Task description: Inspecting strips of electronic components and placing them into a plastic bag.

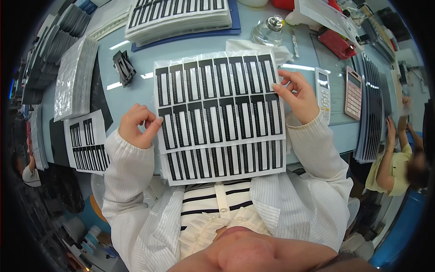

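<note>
A white sheet [220, 103] carrying two rows of black rectangular frames with white strips inside lies tilted over the near edge of the desk. My left hand [138, 125] pinches its left edge between thumb and fingers. At the upper right edge, my right hand [297, 96] is closed on the same sheet with thumb and forefinger. Beneath it, another similar sheet [224, 164] shows one row of black frames along the bottom. Clear plastic [170, 63] shows behind the top edge.
A tall stack of similar sheets [181, 22] rests on a blue board. Black pieces [123, 68], a glass pump bottle [268, 32], a white handset [323, 93] and a pink calculator [353, 95] surround my hands. A plastic-wrapped stack [74, 81] stands left. A person in yellow [392, 170] sits right.
</note>
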Demonstrator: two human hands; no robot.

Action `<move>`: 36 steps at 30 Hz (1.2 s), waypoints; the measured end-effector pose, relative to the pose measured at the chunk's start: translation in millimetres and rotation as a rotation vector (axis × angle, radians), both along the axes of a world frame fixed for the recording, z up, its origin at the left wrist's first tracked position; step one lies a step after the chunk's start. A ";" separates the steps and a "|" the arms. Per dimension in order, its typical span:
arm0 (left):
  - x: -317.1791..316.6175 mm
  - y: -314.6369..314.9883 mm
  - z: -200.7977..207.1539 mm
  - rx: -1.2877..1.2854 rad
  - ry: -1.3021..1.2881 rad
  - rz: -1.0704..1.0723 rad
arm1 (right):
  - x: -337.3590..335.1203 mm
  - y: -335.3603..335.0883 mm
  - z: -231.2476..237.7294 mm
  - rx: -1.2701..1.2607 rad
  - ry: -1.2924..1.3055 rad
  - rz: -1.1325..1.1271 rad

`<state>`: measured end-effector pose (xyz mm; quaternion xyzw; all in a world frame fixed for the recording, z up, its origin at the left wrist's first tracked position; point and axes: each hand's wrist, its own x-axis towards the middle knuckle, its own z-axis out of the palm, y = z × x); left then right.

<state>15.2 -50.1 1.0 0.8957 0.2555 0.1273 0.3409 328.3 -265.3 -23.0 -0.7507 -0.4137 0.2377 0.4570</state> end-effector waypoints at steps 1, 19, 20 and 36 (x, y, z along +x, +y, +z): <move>-1.1 -1.5 -2.3 -0.011 -0.015 0.006 | -2.1 3.0 2.5 0.002 -0.001 0.002; -8.8 17.9 51.6 -0.178 -0.118 0.032 | -21.4 29.7 99.0 -0.227 0.383 0.172; -10.1 19.2 58.9 -0.174 -0.127 0.037 | -17.5 31.8 110.0 -0.252 0.387 0.205; -37.9 -6.5 35.5 -0.807 -0.032 -0.239 | -37.5 7.1 110.2 -0.428 0.507 0.293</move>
